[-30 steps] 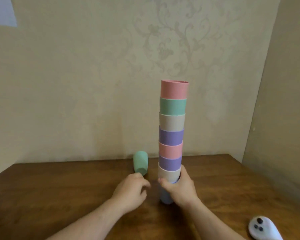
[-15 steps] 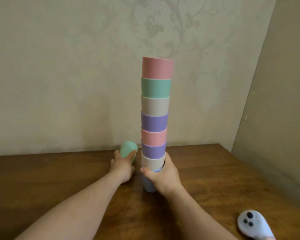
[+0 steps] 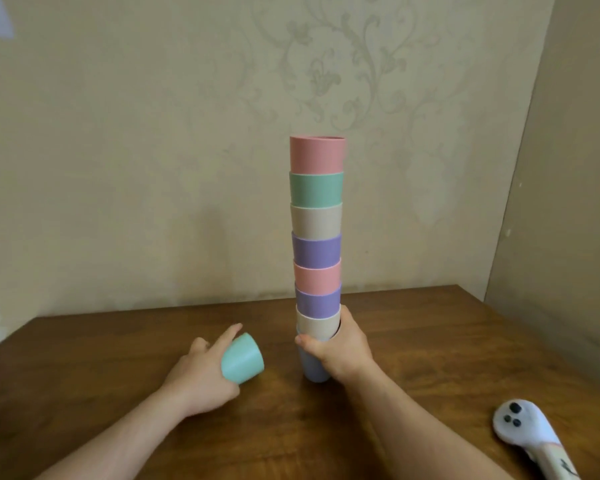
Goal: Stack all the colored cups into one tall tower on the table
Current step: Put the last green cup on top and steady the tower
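Note:
A tall tower of nested cups [image 3: 316, 237] stands upright on the wooden table [image 3: 84, 358], pink on top, then green, beige, purple, pink, purple, beige, with a pale blue cup [image 3: 310, 370] at the bottom. My right hand [image 3: 338, 351] is wrapped around the tower's base, over the blue and lowest beige cups. My left hand [image 3: 198, 375] holds a loose green cup [image 3: 241, 358], tilted on its side and lifted off the table, left of the tower.
A white controller [image 3: 527, 434] lies at the table's front right. The papered wall stands close behind the tower, and a side wall runs along the table's right edge.
My left hand reached the green cup lying near the wall, closed on it and pulled it toward me, off the table. My right hand stayed on the tower's base.

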The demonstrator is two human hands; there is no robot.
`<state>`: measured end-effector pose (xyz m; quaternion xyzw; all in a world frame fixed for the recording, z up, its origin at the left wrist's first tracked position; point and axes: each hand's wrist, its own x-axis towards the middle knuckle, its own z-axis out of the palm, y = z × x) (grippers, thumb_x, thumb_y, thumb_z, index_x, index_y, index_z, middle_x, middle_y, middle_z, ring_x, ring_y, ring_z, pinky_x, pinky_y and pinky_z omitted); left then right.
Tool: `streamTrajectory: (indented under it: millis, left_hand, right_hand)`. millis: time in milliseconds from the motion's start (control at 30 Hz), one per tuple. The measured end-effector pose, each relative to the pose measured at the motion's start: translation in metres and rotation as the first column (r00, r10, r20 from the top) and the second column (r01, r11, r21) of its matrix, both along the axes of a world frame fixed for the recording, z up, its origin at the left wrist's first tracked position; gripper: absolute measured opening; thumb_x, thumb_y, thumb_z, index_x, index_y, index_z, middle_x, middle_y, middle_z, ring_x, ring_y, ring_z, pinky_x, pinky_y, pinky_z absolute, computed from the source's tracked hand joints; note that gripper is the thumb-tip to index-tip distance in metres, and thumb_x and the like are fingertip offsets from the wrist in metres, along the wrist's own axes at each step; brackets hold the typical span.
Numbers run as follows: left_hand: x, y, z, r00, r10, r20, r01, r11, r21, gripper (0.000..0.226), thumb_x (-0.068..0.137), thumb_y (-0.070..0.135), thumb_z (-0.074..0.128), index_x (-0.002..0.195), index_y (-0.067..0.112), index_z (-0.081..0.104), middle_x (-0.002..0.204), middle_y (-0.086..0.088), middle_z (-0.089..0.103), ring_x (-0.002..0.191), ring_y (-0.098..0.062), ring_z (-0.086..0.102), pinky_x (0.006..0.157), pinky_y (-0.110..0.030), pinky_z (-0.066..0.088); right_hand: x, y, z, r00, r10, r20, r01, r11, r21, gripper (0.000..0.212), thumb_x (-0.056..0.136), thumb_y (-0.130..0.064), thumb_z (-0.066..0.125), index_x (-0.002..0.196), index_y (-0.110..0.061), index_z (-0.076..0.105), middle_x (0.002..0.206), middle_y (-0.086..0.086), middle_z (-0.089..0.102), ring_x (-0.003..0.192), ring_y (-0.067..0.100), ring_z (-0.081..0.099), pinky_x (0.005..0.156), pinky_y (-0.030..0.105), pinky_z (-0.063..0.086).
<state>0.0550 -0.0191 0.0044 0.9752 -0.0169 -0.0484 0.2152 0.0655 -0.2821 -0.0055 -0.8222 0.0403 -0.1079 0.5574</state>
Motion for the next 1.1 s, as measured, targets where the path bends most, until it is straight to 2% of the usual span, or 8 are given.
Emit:
streamTrajectory:
  millis: [133,333,500,600,767,933,1033,1100]
  left_hand:
    - [-0.027,0.016,0.019,0.995,-0.044,-0.087,0.063,0.972,0.227,0.106,0.072,0.068,0.067,0.158,0.064,0.005,0.134,0.003,0.044,0.118,-0.022,0.056,0.099,-0.038,0.054]
    - [-0.06,0.027,0.011,0.995,-0.1,0.016,0.094,0.974,0.207,0.106,0.078,0.086,0.054,0.166,0.044,0.01,0.147,0.007,0.058,0.127,-0.019,0.061,0.101,-0.037,0.052]
    - [-0.072,0.03,0.004,0.971,0.018,0.237,0.046,0.964,-0.262,0.094,0.07,0.044,0.091,0.136,0.042,0.024,0.132,0.01,0.057,0.115,-0.016,0.063,0.099,-0.035,0.052]
    - [-0.07,0.027,-0.009,0.97,0.163,0.181,-0.034,0.828,-0.56,0.099,0.065,0.018,0.101,0.137,0.038,0.036,0.126,0.009,0.063,0.116,-0.016,0.062,0.099,-0.033,0.049]
    - [-0.06,0.022,-0.015,0.969,0.237,0.074,-0.111,0.68,-0.725,0.083,0.066,0.016,0.102,0.134,0.027,0.056,0.119,0.004,0.073,0.109,-0.015,0.068,0.094,-0.037,0.054]
    - [-0.052,0.011,0.097,0.842,0.427,0.329,0.065,0.525,-0.849,0.078,0.074,0.019,0.099,0.136,0.022,0.053,0.122,0.0,0.069,0.115,-0.025,0.068,0.094,-0.038,0.053]
    - [-0.063,-0.008,0.201,0.699,0.503,0.508,0.283,0.458,-0.843,0.066,0.082,0.027,0.092,0.133,0.022,0.05,0.122,0.006,0.066,0.11,-0.016,0.067,0.092,-0.031,0.049]
    - [-0.073,-0.023,0.258,0.669,0.473,0.573,0.418,0.398,-0.817,0.061,0.086,0.027,0.089,0.134,0.021,0.052,0.12,0.012,0.068,0.107,-0.005,0.069,0.088,-0.025,0.051]
  right_hand:
    - [-0.025,0.021,0.001,0.999,0.038,-0.007,-0.038,0.999,0.003,0.068,0.054,-0.054,0.093,0.114,-0.047,0.061,0.111,-0.016,0.075,0.103,0.008,0.073,0.097,0.046,0.063]
    - [-0.058,0.044,0.003,0.999,0.035,-0.008,-0.035,0.999,0.007,0.065,0.055,-0.055,0.09,0.112,-0.048,0.059,0.108,-0.019,0.075,0.101,0.007,0.071,0.096,0.044,0.061]
    - [-0.07,0.052,0.004,1.0,0.027,0.006,-0.027,0.999,-0.02,0.066,0.052,-0.06,0.088,0.111,-0.048,0.06,0.107,-0.019,0.076,0.1,0.007,0.073,0.097,0.042,0.061]
    - [-0.075,0.056,0.002,0.999,0.033,0.013,-0.032,0.999,-0.015,0.066,0.052,-0.058,0.089,0.111,-0.049,0.061,0.107,-0.02,0.076,0.1,0.005,0.073,0.097,0.041,0.061]
    - [-0.077,0.06,-0.004,0.999,0.034,0.032,-0.034,0.999,0.015,0.067,0.05,-0.055,0.09,0.112,-0.051,0.063,0.108,-0.022,0.076,0.1,0.001,0.073,0.097,0.036,0.061]
    - [-0.069,0.058,-0.002,0.992,0.092,0.083,-0.092,0.996,-0.005,0.077,0.058,-0.044,0.096,0.128,-0.04,0.066,0.117,-0.023,0.078,0.104,-0.003,0.074,0.102,0.028,0.057]
    - [-0.061,0.059,0.005,0.987,0.146,0.064,-0.147,0.989,0.022,0.078,0.066,-0.023,0.099,0.136,-0.024,0.065,0.126,-0.013,0.075,0.107,-0.003,0.073,0.091,0.007,0.051]
    - [-0.055,0.061,0.002,0.987,0.145,0.063,-0.148,0.988,0.036,0.089,0.055,-0.032,0.102,0.136,-0.029,0.066,0.118,-0.017,0.078,0.1,-0.009,0.074,0.086,0.009,0.054]
